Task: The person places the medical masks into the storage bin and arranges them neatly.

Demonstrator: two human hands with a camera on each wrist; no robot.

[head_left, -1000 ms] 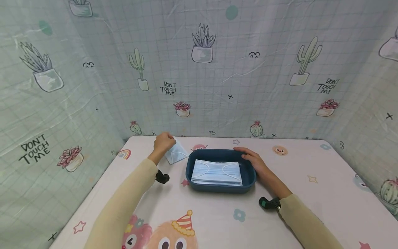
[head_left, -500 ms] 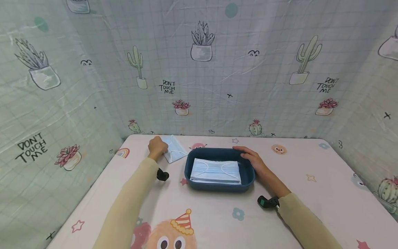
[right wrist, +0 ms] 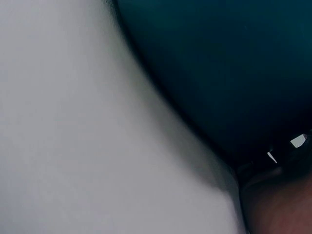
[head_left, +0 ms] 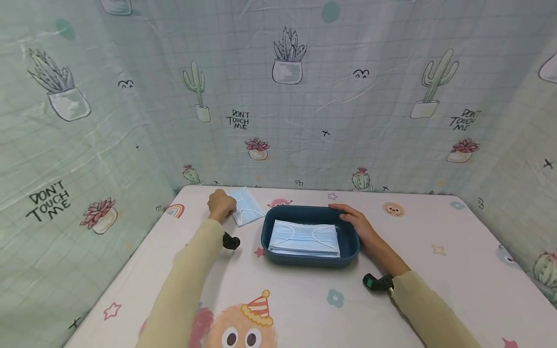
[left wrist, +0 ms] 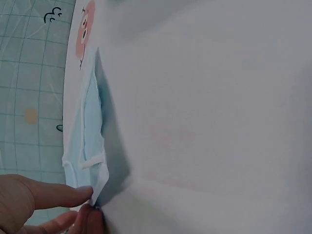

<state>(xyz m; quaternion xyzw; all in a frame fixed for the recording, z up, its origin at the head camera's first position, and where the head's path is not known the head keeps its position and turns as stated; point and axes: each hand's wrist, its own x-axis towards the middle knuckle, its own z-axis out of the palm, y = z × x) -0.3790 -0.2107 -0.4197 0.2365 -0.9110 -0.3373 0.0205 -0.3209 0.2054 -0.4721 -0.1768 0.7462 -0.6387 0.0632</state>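
At the far left of the table, my left hand (head_left: 221, 205) pinches the corner of a light blue face mask (head_left: 246, 208) between thumb and fingers. In the left wrist view the mask (left wrist: 87, 126) stands tilted on its edge, its white ear loop showing. Right of it stands a dark blue plastic box (head_left: 304, 262) holding a stack of face masks (head_left: 303, 238). My right hand (head_left: 360, 225) holds the box by its far right corner, thumb at the rim, its other fingers partly hidden. The right wrist view shows the box wall (right wrist: 219, 73) close up, with blurred skin below.
A pale table (head_left: 322, 319) printed with cartoon figures carries everything. Behind and beside it hangs a curtain (head_left: 322, 159) with cactus drawings, close to the table's far edge. A black wrist device (head_left: 377, 282) is on the right arm, another (head_left: 231, 241) on the left.
My left hand has moved down and slightly left with the mask's corner, and more of the mask shows. The right hand and the box have stayed in place.
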